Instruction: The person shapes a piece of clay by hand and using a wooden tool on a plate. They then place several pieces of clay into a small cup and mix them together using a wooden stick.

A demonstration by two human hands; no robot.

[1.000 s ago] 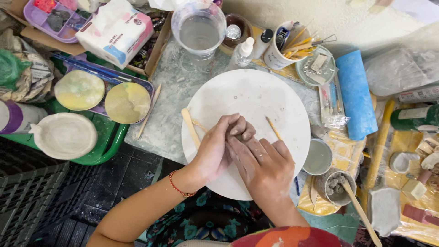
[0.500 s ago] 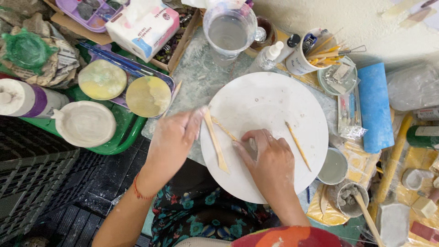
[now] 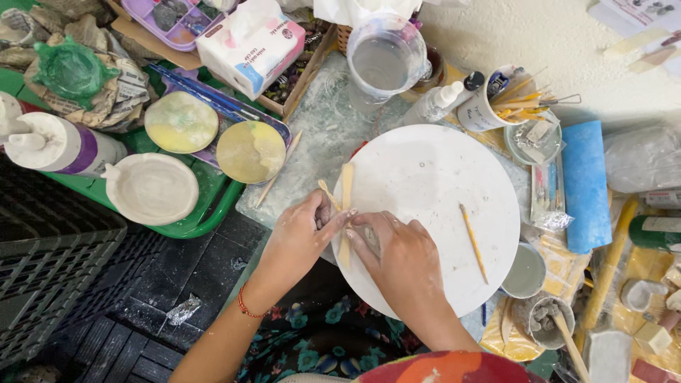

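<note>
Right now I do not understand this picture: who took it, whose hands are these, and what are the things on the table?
The camera sits on a person's head and looks down at that person's own two bare hands. The left hand and the right hand meet at the near edge of a round white work board. Their fingers pinch thin flat wooden sticks and something small that I cannot make out. Another thin yellow wooden stick lies loose on the board. Around it are a clear plastic jug of water, a blue foam roll and a green plastic tray with round clay discs.
</note>
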